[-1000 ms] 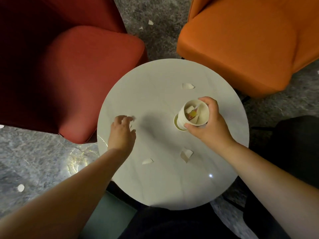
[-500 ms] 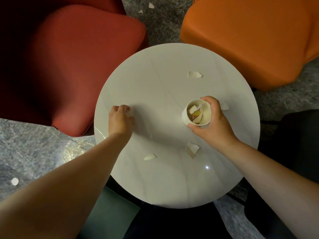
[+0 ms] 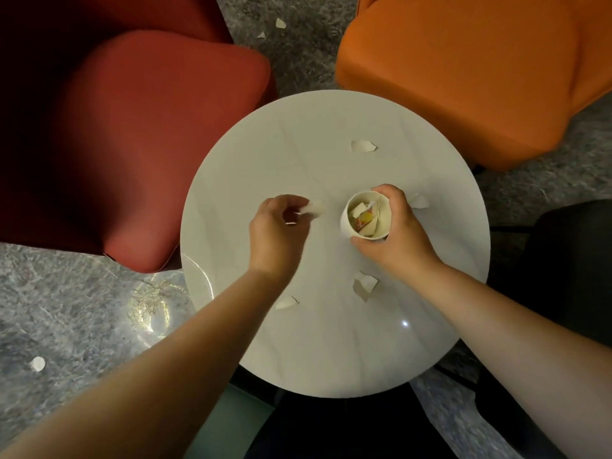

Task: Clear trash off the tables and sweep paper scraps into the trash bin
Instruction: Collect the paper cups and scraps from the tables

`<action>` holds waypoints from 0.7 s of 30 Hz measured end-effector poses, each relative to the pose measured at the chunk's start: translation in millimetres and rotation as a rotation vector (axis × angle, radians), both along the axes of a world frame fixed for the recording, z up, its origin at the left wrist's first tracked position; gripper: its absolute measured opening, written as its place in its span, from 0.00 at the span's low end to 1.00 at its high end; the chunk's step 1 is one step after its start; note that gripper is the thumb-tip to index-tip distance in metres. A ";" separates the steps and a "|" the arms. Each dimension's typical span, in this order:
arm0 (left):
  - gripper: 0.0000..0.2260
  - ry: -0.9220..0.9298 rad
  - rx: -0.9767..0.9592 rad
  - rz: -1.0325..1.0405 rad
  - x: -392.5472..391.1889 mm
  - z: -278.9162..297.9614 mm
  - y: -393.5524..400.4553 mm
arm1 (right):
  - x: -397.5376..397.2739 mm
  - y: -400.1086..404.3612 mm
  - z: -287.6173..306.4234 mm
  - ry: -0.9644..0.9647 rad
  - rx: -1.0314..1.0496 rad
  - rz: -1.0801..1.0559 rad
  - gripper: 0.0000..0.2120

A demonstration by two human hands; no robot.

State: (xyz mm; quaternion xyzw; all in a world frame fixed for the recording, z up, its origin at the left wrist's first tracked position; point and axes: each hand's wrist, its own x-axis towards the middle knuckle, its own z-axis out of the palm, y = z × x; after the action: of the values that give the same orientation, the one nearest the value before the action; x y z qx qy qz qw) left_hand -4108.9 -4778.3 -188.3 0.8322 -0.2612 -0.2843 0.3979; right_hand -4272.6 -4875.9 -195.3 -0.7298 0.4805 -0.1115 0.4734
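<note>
While the right hand (image 3: 395, 240) curled its fingers (image 3: 385, 190) round the small white paper cup (image 3: 366, 215), the cup stood upright near the middle of the round white marble-patterned table (image 3: 331, 352), already holding several torn paper pieces and a red-and-yellow wrapper. At nine o'clock from the cup, well clear of it, the left hand (image 3: 275, 233) pinched a blurred white paper scrap (image 3: 313, 208) between thumb and fingertips, just above the tabletop. Four more torn white scraps lay loose on the table: one (image 3: 362, 146) at twelve o'clock from the cup, one (image 3: 419, 202) at three o'clock just beside the right hand's knuckles, one (image 3: 364, 284) at six o'clock near the right wrist, and one (image 3: 286, 303) at seven o'clock beside the left forearm. A dark red upholstered chair (image 3: 149, 144) stood at ten o'clock from the table and an orange upholstered chair (image 3: 463, 77) at one o'clock. On the grey mottled floor (image 3: 82, 309) lay further scraps: two (image 3: 280, 23) between the chairs and one (image 3: 37, 363) at eight o'clock.
</note>
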 end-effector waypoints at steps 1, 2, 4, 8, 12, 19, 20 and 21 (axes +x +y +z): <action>0.06 0.019 -0.035 -0.010 -9.8 8.8 -3.9 | 1.3 -0.3 -0.1 0.000 -0.001 0.006 0.33; 0.07 0.030 -0.062 -0.034 -19.1 16.4 -7.2 | 2.4 -0.6 -0.1 -0.001 0.000 0.013 0.33; 0.08 0.043 -0.113 -0.108 -34.3 25.6 -13.5 | 2.2 -0.8 -0.2 -0.043 0.027 0.020 0.30; 0.13 0.084 -0.154 -0.239 -44.9 31.0 -20.0 | -0.1 -1.7 -1.5 -0.055 0.063 0.020 0.30; 0.12 0.016 -0.116 -0.136 -27.4 22.8 -3.4 | 0.6 -1.7 -6.5 0.019 -0.014 0.020 0.33; 0.12 -0.096 0.401 -0.298 14.0 -36.3 82.1 | -3.3 1.4 -0.4 0.016 0.002 0.036 0.35; 0.13 -0.081 0.453 -0.346 12.4 -43.1 92.6 | -3.4 2.2 0.2 0.018 0.007 0.047 0.35; 0.15 -0.072 0.483 -0.381 9.4 -48.7 100.9 | -3.7 3.4 0.9 0.020 0.013 0.057 0.35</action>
State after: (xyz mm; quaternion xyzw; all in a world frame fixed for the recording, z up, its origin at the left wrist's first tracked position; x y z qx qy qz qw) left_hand -4099.5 -4677.4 -237.0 0.8483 -0.3514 -0.3780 0.1185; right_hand -4276.4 -4872.5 -194.4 -0.7411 0.4650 -0.0876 0.4764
